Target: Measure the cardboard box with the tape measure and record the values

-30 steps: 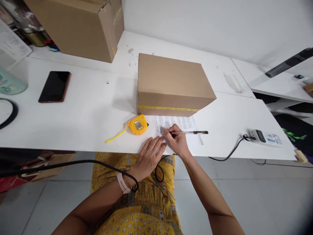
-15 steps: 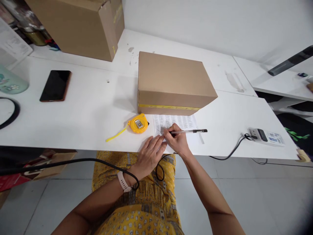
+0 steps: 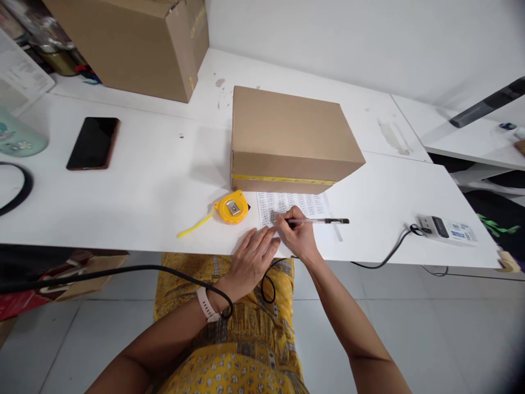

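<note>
My right hand (image 3: 296,232) is closed around a clear pen with a black cap end (image 3: 328,221), its writing tip hidden by the fingers. Below it lies a sheet of paper (image 3: 266,203) covered in rows of small marks. My left hand (image 3: 255,256) rests flat with fingers stretched out at the paper's lower left and the table's front edge. A closed cardboard box (image 3: 293,128) with a yellow tape strip stands just behind the hands, over the far part of the sheet. Left of the paper sits a yellow tape measure (image 3: 232,207) with a yellow strap.
A phone (image 3: 93,143) lies at the left, beside a pale green bottle (image 3: 20,134). A larger cardboard box (image 3: 131,49) stands at the back left. On the right is a white device (image 3: 447,230) with a black cable. Another black cable (image 3: 164,268) crosses my left wrist.
The pen and my right fingers have shifted very slightly to the right. My left hand, the box and the tape measure stay where they were.
</note>
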`<state>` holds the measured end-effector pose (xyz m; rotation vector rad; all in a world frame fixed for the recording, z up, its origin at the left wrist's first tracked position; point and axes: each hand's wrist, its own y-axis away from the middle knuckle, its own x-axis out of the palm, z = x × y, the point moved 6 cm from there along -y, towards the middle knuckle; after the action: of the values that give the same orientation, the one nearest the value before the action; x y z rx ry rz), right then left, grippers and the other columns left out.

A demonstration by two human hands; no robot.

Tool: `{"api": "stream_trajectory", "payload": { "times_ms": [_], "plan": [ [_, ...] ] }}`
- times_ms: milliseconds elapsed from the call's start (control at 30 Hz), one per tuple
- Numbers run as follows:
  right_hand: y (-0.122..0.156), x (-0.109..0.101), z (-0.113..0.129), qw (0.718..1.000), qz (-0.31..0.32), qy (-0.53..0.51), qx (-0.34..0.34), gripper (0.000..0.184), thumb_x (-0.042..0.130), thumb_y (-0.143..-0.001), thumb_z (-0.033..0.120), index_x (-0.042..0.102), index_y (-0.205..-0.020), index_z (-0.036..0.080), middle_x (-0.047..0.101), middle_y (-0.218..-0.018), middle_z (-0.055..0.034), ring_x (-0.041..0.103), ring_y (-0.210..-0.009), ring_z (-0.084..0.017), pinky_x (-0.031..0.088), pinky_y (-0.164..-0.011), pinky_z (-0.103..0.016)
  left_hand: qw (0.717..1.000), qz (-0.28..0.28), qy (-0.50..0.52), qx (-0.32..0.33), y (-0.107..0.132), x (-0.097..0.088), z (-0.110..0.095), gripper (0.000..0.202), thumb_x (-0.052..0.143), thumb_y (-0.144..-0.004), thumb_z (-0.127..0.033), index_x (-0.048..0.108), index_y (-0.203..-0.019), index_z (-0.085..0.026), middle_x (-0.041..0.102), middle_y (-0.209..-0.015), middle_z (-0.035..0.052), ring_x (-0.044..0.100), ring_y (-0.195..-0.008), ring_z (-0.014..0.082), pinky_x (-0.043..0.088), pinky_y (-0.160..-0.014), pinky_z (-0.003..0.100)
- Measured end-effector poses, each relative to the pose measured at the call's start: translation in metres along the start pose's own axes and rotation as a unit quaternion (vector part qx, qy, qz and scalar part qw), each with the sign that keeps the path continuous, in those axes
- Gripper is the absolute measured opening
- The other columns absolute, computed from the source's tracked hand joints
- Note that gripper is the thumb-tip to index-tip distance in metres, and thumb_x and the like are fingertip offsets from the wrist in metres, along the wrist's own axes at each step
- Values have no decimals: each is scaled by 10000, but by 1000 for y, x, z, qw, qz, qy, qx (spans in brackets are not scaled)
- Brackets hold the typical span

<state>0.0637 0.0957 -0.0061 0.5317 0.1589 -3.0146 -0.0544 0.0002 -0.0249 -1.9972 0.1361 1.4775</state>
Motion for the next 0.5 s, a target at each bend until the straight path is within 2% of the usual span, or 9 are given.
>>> {"api": "stream_trajectory", "payload": {
  "times_ms": [200, 500],
  "plan": [
    [0, 0, -2, 1000, 0, -5, -6, 303, 639, -840, 341, 426, -652, 236, 404, -558, 67, 367, -521, -97, 309, -508, -259, 1000, -11, -10, 3, -1, -1, 0, 321, 543, -995, -194, 614, -1302, -127, 614, -1431, 136, 531, -1371, 261, 393, -1177, 447],
    [-1, -2, -2, 1000, -17, 2, -19, 291, 640, -839, 337, 440, -653, 234, 414, -552, 65, 376, -514, -97, 309, -497, -251, 999, -23, -22, 5, 0, -1, 0, 306, 559, -990, -206, 625, -1281, -138, 634, -1407, 125, 547, -1351, 247, 396, -1170, 435]
  ]
}}
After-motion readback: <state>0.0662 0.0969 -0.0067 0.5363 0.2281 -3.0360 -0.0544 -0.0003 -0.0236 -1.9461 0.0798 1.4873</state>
